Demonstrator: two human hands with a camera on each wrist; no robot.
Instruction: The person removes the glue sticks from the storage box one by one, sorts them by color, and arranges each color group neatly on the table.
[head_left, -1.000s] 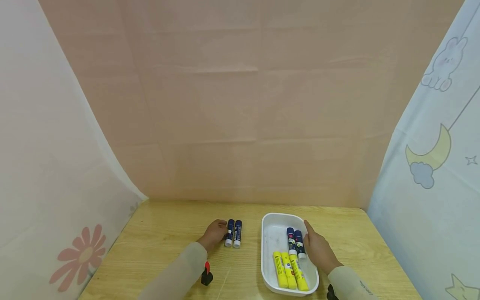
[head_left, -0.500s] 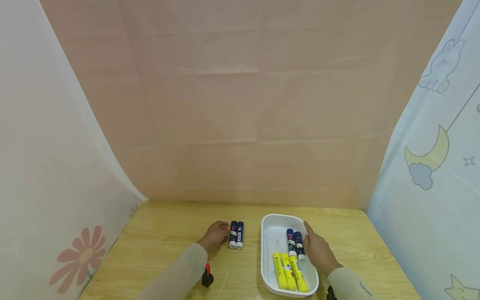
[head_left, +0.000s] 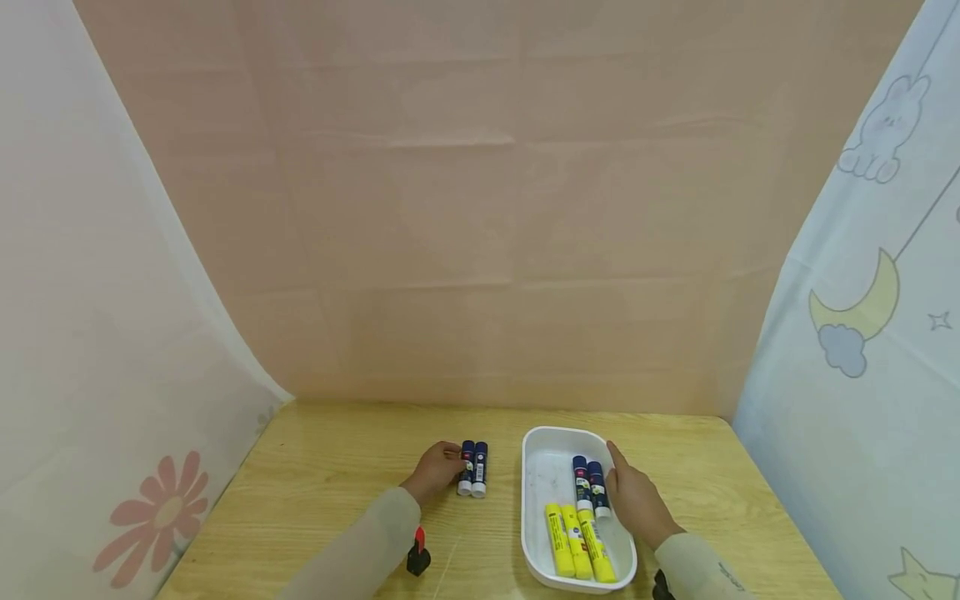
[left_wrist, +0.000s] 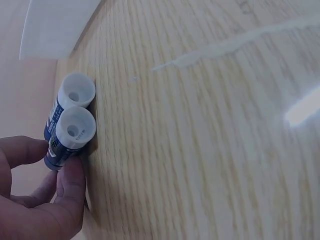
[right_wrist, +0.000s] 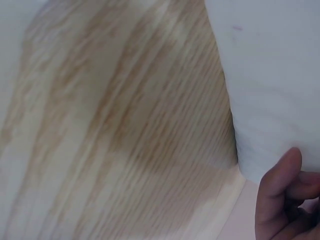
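Two navy glue sticks with white ends lie side by side on the table. My left hand is at the nearer one, the left glue stick, pinching it between thumb and fingertips. The other glue stick lies against its right side. My right hand grips the right wall of a white tray, with a finger stretched along the rim. From the right wrist, fingers show against the tray's outer wall. In the tray lie two more navy glue sticks and three yellow tubes.
The wooden table carries a pale streak in front of the glue sticks. A tan cloth hangs behind it. Printed white cloths stand at the left and right sides.
The two glue sticks rolled slightly right and closed up against each other, their labels turning. My left hand followed and its fingers came over the left stick. Right hand and tray stayed put.
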